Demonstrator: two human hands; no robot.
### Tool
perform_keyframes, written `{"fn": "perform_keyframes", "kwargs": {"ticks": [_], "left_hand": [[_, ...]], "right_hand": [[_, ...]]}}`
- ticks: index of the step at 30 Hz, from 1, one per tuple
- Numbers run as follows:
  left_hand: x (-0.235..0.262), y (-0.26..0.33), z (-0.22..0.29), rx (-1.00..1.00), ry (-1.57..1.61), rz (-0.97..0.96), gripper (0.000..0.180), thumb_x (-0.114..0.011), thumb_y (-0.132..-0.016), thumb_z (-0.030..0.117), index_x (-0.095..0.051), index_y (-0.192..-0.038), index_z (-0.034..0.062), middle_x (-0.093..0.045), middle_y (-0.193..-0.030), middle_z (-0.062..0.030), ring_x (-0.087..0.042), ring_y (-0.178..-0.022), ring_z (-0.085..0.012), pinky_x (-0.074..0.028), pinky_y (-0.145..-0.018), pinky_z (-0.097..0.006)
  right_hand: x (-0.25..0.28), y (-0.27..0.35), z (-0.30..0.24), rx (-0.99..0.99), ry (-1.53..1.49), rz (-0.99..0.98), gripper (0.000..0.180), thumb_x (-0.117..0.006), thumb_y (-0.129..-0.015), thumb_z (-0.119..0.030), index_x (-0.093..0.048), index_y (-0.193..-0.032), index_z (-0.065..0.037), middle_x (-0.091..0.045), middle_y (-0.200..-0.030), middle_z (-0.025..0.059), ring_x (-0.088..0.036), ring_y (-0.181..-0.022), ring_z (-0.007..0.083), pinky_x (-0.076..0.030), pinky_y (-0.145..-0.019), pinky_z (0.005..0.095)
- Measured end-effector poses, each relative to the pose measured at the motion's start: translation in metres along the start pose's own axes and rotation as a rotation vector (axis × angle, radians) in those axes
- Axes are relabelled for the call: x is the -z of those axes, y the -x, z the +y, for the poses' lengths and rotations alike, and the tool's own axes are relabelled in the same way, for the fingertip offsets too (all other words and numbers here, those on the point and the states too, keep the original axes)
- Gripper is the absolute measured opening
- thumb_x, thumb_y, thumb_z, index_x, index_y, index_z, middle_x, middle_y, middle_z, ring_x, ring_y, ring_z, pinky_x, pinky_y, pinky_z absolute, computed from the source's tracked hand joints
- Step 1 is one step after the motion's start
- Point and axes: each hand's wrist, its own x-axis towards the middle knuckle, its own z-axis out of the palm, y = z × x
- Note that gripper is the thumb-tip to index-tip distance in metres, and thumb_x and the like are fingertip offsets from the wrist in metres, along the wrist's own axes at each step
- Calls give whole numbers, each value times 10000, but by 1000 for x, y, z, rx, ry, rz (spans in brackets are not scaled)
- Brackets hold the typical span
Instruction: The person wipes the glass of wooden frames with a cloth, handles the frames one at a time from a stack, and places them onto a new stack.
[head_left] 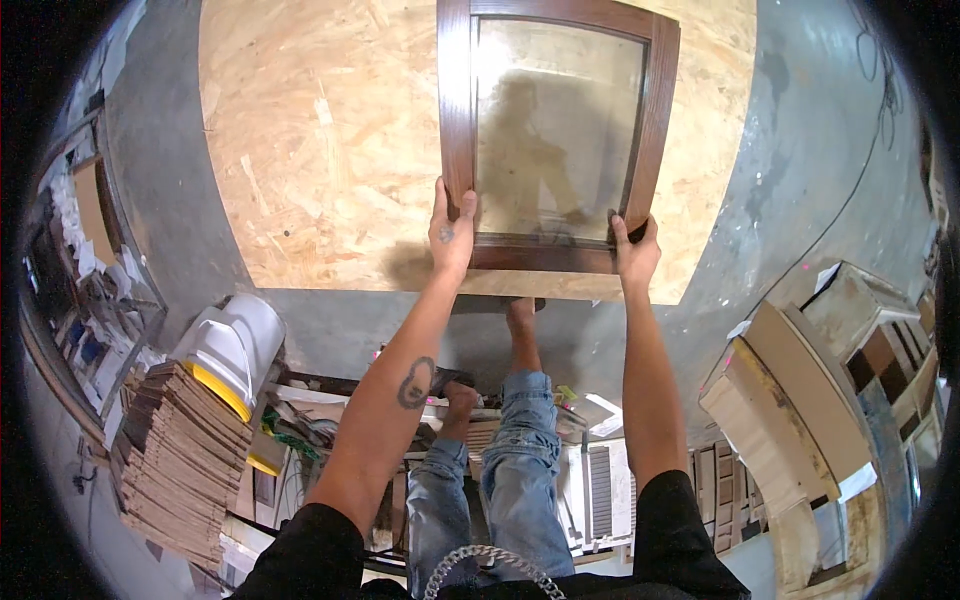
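Your fingers are closed on the two near corners of the glazed door frame: your left hand grips the dark wooden stile at its lower left, your right hand the lower right. The frame lies flat along the near edge of the chipboard surface, toward its right side. A white bucket stands on the floor to your left.
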Motion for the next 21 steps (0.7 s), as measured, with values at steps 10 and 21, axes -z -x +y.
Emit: {"fn": "perform_keyframes", "kwargs": {"ticks": [10, 21], "left_hand": [[7, 10, 13, 47, 30, -52, 790, -595, -853, 529, -328, -1415, 42, -501, -1318, -185, -484, -1197, -264, -351, -1004, -309], [-4, 6, 8, 2, 11, 25, 809, -591, -848, 543, -347, -1397, 1, -488, -1329, -206, -467, -1223, -272, -326, -1027, -304]], "right_hand": [[8, 3, 3, 60, 131, -86, 479, -650, -842, -334, -553, -1094, 62, -632, -930, 276, -595, -910, 445, -472, -787, 446], [0, 5, 6, 83, 237, -32, 437, -569, -891, -232, -460, -1123, 122, -558, -989, 341, -539, -919, 484, -440, -805, 490]]}}
